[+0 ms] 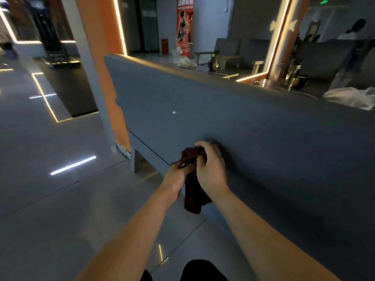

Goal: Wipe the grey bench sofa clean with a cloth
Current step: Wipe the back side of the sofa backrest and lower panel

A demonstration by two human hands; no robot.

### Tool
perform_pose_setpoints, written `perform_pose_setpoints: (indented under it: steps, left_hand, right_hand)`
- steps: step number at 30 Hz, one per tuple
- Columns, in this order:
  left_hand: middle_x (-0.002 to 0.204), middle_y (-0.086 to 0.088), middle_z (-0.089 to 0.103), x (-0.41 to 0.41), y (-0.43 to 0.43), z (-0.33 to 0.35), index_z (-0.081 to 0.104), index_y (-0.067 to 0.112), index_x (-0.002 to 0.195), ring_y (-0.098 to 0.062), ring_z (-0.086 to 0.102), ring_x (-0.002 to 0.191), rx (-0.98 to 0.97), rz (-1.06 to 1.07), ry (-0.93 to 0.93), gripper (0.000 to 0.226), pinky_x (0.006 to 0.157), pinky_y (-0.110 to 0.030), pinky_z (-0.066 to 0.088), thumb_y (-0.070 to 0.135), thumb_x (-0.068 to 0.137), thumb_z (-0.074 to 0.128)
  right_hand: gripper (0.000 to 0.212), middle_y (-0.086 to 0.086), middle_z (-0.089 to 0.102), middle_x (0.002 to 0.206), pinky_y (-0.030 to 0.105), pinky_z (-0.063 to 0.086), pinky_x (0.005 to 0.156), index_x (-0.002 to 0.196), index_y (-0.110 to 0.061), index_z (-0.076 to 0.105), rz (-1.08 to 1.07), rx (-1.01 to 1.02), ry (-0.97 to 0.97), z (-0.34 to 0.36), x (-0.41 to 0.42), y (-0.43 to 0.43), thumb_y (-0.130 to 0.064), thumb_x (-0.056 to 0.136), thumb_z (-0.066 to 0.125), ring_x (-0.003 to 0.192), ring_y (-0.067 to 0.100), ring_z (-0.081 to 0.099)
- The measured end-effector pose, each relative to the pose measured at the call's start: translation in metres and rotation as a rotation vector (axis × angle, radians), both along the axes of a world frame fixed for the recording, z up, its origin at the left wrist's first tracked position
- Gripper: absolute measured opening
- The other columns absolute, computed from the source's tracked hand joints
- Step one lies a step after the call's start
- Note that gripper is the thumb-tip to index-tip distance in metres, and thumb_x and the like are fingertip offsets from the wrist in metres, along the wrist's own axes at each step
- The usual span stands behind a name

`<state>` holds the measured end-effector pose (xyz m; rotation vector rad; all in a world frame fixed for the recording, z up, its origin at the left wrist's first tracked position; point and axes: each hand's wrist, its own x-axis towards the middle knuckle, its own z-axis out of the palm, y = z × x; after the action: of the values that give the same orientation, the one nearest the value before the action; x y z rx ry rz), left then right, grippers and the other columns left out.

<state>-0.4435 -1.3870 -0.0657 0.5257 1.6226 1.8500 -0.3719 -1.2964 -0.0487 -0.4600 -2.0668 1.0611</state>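
The grey bench sofa [233, 122] fills the view beyond the fingers, its broad flat panel rising away from the knuckles and running off to the right, with a dark seam line passing just left of the fingertips and a small pale speck [174, 112] well above and to the left of them. A crumpled clear plastic bag [351, 97] lies on the top edge, far up and to the right of both hands. The brown cloth [193, 191] is held between the two hands in front of the panel: a bunched part sits above the fingers, and a longer tail droops below the palms toward the tiled floor [50, 159]. The right hand [211, 169] has its fingers curled closed over the upper wad of cloth, close against the panel, though whether the knuckles touch it cannot be told. The left hand [178, 173] pinches a lower fold between thumb and fingertips, apparently gathering or refolding. The cloth looks soft, light and limp, so it should bunch and slide readily; folding it into a flat pad under the palm, with the loose tail tucked in, would likely wipe best. The sofa surface looks firm and matte, likely to take steady pressure without the cloth skidding.
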Motion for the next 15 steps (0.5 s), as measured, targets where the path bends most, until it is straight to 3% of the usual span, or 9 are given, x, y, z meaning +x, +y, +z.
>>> perform_pose_setpoints:
  steps: [2, 4, 9, 11, 13, 15]
  left_hand:
    - [0.1, -0.013, 0.076, -0.011, -0.004, 0.008, 0.069, 0.013, 0.118, -0.026, 0.073, 0.093, 0.04, 0.132, -0.103, 0.026, 0.075, -0.034, 0.059, 0.011, 0.093, 0.065]
    - [0.103, -0.016, 0.075, -0.024, -0.006, 0.017, 0.063, 0.019, 0.125, -0.032, 0.073, 0.096, 0.043, 0.26, -0.162, 0.039, 0.088, -0.048, 0.059, 0.018, 0.087, 0.069]
    - [0.107, -0.013, 0.073, -0.055, -0.012, 0.03, 0.061, 0.024, 0.116, -0.029, 0.071, 0.099, 0.071, 0.443, -0.082, 0.027, 0.097, -0.05, 0.055, 0.019, 0.09, 0.068]
    - [0.105, -0.011, 0.072, -0.067, -0.015, 0.03, 0.062, 0.021, 0.11, -0.027, 0.07, 0.097, 0.115, 0.485, -0.074, 0.019, 0.087, -0.04, 0.058, 0.014, 0.093, 0.065]
    - [0.1, -0.01, 0.07, -0.074, -0.019, 0.028, 0.061, 0.018, 0.108, -0.023, 0.069, 0.087, 0.173, 0.495, -0.083, 0.013, 0.069, -0.032, 0.057, 0.011, 0.097, 0.06]
    - [0.099, -0.007, 0.071, -0.075, -0.017, 0.03, 0.062, 0.018, 0.112, -0.018, 0.07, 0.082, 0.239, 0.449, -0.094, 0.015, 0.063, -0.029, 0.057, 0.011, 0.1, 0.057]
  right_hand:
    - [0.037, -0.006, 0.057, 0.121, 0.016, 0.043, 0.096, 0.12, -0.025, 0.06, 0.014, -0.008, -0.032, 0.007, -0.012, -0.001, -0.001, 0.093, 0.054, 0.11, 0.006, 0.054]
    - [0.035, -0.004, 0.059, 0.12, 0.03, 0.048, 0.097, 0.12, -0.025, 0.059, 0.061, -0.044, -0.087, 0.015, -0.027, -0.003, -0.004, 0.093, 0.054, 0.11, 0.011, 0.056]
    - [0.033, -0.001, 0.063, 0.115, 0.034, 0.052, 0.091, 0.12, -0.021, 0.061, 0.204, -0.059, -0.213, 0.026, -0.067, -0.009, -0.005, 0.096, 0.047, 0.104, 0.015, 0.06]
    - [0.029, 0.0, 0.066, 0.109, 0.037, 0.054, 0.087, 0.117, -0.023, 0.065, 0.254, -0.074, -0.253, 0.019, -0.081, -0.014, -0.012, 0.097, 0.047, 0.098, 0.017, 0.063]
    - [0.023, 0.001, 0.068, 0.109, 0.036, 0.054, 0.085, 0.112, -0.025, 0.068, 0.273, -0.154, -0.279, 0.013, -0.087, -0.017, -0.023, 0.1, 0.048, 0.096, 0.014, 0.065]
    - [0.018, -0.004, 0.071, 0.103, 0.031, 0.055, 0.082, 0.105, -0.026, 0.068, 0.313, -0.255, -0.228, 0.008, -0.088, -0.016, -0.026, 0.101, 0.05, 0.094, 0.009, 0.067]
